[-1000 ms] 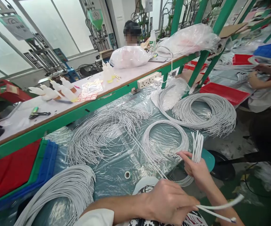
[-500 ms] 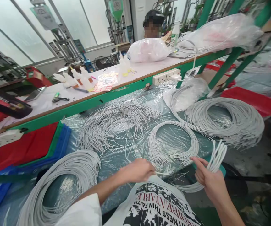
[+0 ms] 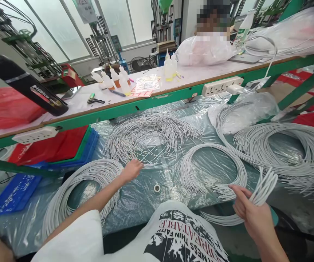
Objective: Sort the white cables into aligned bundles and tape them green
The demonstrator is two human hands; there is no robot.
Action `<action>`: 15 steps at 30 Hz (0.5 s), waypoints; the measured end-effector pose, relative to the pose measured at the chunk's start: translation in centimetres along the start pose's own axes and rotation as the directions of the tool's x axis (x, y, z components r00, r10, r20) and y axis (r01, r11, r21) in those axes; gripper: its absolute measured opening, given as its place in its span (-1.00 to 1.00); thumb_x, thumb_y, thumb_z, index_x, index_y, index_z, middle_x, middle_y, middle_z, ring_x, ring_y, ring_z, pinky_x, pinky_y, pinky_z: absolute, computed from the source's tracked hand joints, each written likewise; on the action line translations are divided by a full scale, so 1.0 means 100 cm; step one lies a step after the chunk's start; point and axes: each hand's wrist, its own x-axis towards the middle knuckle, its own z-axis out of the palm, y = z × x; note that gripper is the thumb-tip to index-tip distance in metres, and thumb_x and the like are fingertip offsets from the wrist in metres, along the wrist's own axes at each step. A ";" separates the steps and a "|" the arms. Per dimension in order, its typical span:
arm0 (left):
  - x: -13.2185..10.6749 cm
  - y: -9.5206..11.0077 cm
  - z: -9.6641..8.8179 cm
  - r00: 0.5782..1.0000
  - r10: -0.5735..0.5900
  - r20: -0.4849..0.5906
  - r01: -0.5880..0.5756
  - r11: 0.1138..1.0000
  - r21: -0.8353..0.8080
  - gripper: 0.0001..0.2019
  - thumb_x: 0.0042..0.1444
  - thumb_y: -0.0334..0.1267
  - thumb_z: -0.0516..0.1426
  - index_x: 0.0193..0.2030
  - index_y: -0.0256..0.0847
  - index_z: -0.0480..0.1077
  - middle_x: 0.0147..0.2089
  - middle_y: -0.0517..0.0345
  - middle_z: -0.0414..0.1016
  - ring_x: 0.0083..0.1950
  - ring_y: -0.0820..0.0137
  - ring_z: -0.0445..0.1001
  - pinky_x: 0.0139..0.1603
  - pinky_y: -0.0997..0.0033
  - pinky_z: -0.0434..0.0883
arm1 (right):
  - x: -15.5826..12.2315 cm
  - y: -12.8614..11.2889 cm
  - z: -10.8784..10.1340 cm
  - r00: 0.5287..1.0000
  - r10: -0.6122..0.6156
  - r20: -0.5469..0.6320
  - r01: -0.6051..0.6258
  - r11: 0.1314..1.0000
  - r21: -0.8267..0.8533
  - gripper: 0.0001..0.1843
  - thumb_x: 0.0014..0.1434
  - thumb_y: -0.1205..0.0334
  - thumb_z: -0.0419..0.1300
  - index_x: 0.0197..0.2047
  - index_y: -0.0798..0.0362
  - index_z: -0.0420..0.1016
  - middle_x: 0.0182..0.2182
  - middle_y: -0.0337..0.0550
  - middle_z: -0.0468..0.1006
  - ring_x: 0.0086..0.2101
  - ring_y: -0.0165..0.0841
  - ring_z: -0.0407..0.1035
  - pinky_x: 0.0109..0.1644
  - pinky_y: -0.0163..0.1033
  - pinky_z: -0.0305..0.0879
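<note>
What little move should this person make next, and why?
Perhaps the left hand should draw from the loose cable pile: it is at the pile's near edge, though whether it grips anything is unclear, while the right hand is occupied holding a bunch of cables.

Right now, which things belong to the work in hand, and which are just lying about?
Seemingly in the work:
cable bundle in the right hand
loose cable pile by the left hand
cable coils

Apparently lying about:
small roll
squeeze bottles
black bottle
</note>
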 end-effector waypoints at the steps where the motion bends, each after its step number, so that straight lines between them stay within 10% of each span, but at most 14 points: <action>1: -0.003 -0.001 0.023 0.996 0.003 0.086 -0.003 1.000 0.000 -0.88 0.12 -0.46 0.13 -0.28 -0.23 0.48 -0.21 -0.06 0.55 -0.04 0.23 0.47 0.12 0.19 0.32 | 0.000 -0.001 0.000 1.000 0.002 0.007 -0.002 1.000 -0.001 -0.33 -0.23 -0.16 0.50 -0.19 0.14 0.47 -0.74 -0.53 -0.07 -0.72 -0.58 -0.20 -0.68 -0.36 -0.20; 7: -0.019 -0.021 0.105 0.895 -0.115 0.430 0.100 0.993 0.057 -0.79 0.24 -0.17 0.15 -0.18 -0.31 0.45 -0.18 0.08 0.52 -0.14 0.34 0.51 -0.04 0.16 0.46 | -0.003 -0.009 -0.001 0.998 0.014 -0.061 -0.012 0.999 0.035 -0.26 -0.38 -0.17 0.54 -0.24 0.13 0.44 -0.75 -0.54 -0.09 -0.72 -0.60 -0.23 -0.67 -0.37 -0.25; 15: 0.022 -0.018 0.140 0.797 -0.091 0.597 0.117 0.993 -0.005 -0.77 0.23 -0.18 0.16 -0.10 -0.30 0.44 -0.10 0.06 0.50 -0.10 0.33 0.51 -0.07 0.19 0.49 | -0.002 -0.008 -0.005 0.998 0.056 -0.041 -0.057 0.998 -0.030 -0.25 -0.29 -0.19 0.50 -0.14 0.16 0.47 -0.76 -0.51 -0.06 -0.72 -0.56 -0.20 -0.68 -0.35 -0.18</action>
